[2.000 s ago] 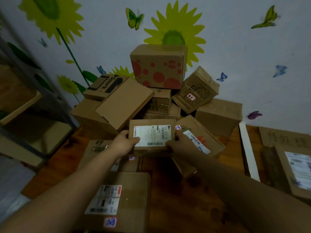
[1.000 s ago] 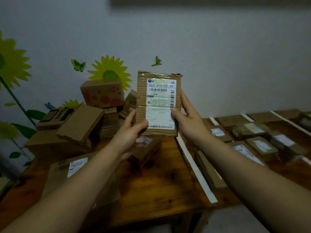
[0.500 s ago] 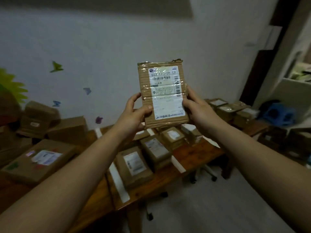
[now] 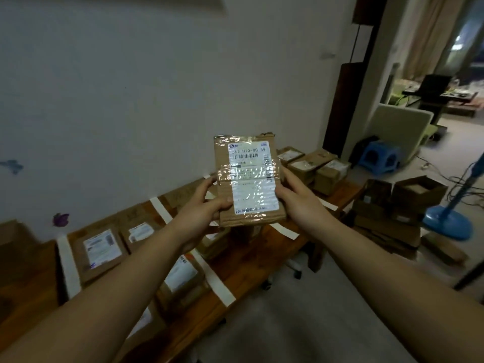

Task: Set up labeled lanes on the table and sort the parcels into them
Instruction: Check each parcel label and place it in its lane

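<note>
Both hands grasp one flat cardboard parcel [image 4: 248, 182] upright in the air above the tabletop [image 4: 264, 252]: left hand [image 4: 201, 213] on its left edge, right hand [image 4: 296, 197] on its right edge, shipping label facing the camera. Below, white tape strips [image 4: 214, 279] split the tabletop into lanes holding labelled parcels [image 4: 100, 247].

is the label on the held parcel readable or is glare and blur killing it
Head view: dim light; glare ripples off the clear tape across the flat brown cardboard parcel, washing out the middle of its white label, only the top code partly legible. Head view, edges: wide-lens stretch, and the other parcels on the wooden table look soft and dark.
</note>
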